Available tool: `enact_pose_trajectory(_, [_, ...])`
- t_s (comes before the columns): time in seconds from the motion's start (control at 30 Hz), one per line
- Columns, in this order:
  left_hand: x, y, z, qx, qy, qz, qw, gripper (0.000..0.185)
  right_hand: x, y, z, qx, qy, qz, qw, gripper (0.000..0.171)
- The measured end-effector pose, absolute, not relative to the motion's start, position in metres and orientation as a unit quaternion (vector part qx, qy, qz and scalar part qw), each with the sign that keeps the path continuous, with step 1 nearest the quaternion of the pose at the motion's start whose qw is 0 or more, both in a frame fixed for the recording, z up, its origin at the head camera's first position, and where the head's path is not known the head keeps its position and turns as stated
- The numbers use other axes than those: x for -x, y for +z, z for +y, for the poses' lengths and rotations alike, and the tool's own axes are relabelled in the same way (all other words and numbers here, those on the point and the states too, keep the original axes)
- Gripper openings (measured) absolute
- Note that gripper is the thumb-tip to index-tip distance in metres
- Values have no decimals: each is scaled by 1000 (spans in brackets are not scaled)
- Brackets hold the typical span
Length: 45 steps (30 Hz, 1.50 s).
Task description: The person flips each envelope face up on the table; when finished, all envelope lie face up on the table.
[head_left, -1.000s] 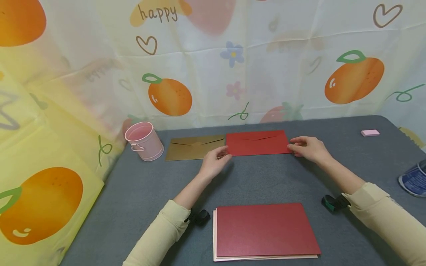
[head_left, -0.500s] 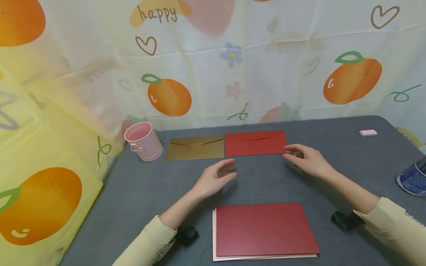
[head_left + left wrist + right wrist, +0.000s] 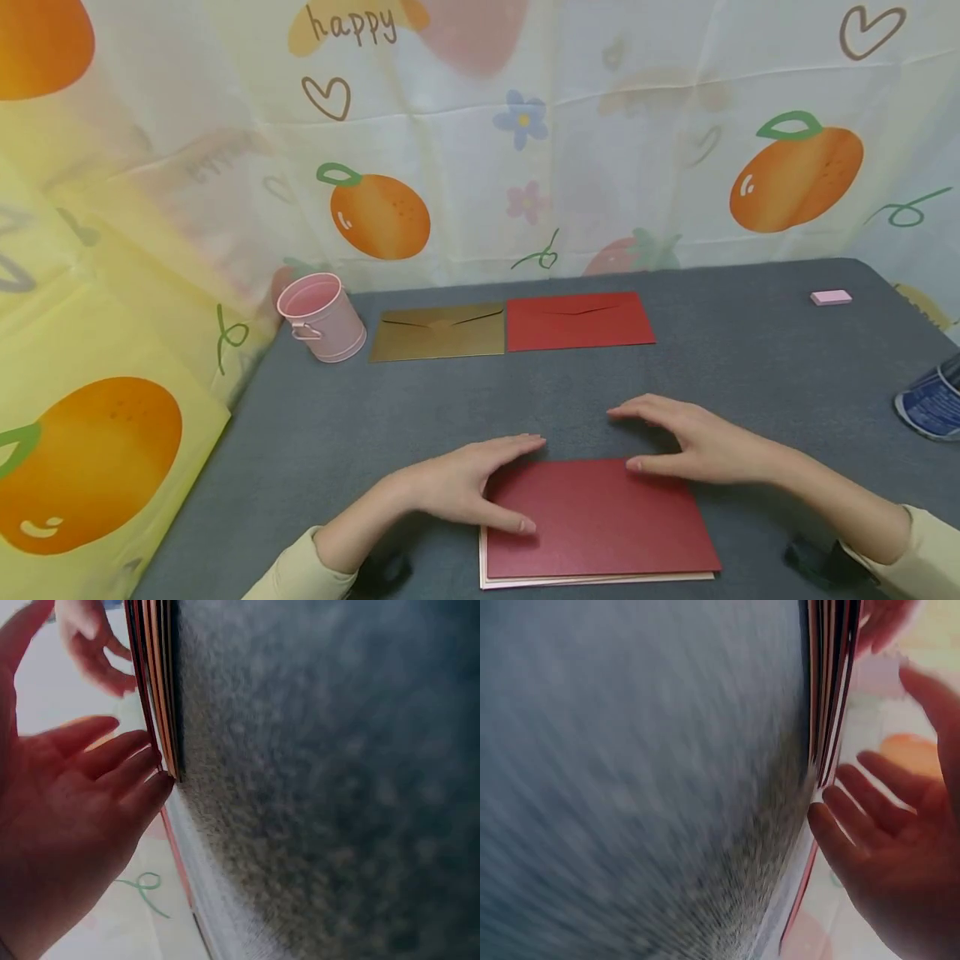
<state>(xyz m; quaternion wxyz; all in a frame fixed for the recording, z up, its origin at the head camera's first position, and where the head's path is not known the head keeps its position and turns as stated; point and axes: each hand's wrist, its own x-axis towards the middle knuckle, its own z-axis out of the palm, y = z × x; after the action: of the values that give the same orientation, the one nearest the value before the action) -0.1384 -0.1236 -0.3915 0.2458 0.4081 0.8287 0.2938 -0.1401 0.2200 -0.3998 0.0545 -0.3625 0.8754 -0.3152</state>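
Observation:
A flat stack of card-like rectangles [image 3: 600, 533], dark red on top with pale edges below, lies near the table's front. My left hand [image 3: 457, 479] hovers over its left side, fingers extended and thumb above the red top. My right hand [image 3: 697, 442] is at the far right corner, thumb over the edge and fingers beyond it. In the left wrist view the left fingertips [image 3: 161, 774] are right at the stack's layered edge [image 3: 159, 690]. Farther back lie a gold envelope [image 3: 442, 333] and a red envelope [image 3: 577, 323], side by side, flaps up.
A pink bucket [image 3: 322, 321] stands left of the gold envelope. A small pink block [image 3: 831, 297] lies at the back right, and a blue container [image 3: 930, 404] stands at the right edge. Patterned cloth [image 3: 465, 150] hangs behind the grey table [image 3: 360, 425].
Both hands have left the red envelope and come back toward the front, to the dark red stack. The red envelope stays beside the gold one.

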Motion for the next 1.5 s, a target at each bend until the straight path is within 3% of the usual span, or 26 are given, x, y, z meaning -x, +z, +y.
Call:
enact_pose_trajectory(0.13, [128, -389, -127, -433, 264, 814, 282, 101, 121, -401, 221, 408, -294, 858, 104, 65])
enact_pose_trajectory(0.27, [122, -387, -131, -465, 234, 806, 283, 110, 107, -401, 224, 427, -274, 851, 137, 83])
enact_pose_trajectory(0.47, [116, -387, -135, -493, 191, 811, 249, 112, 95, -401, 225, 455, -211, 861, 80, 103])
enact_pose_trajectory(0.67, [113, -387, -137, -489, 196, 816, 240, 110, 93, -402, 226, 469, -196, 859, 50, 106])
enact_pose_trajectory(1.07, [121, -387, -145, -458, 266, 794, 298, 89, 99, -391, 233, 421, -254, 856, 160, 80])
enact_pose_trajectory(1.3, [129, -386, -147, -465, 306, 782, 281, 68, 107, -386, 236, 431, -310, 835, 146, 57])
enact_pose_trajectory(1.5, [135, -389, -147, -477, 362, 774, 206, 43, 117, -385, 237, 457, -389, 796, 76, 36])
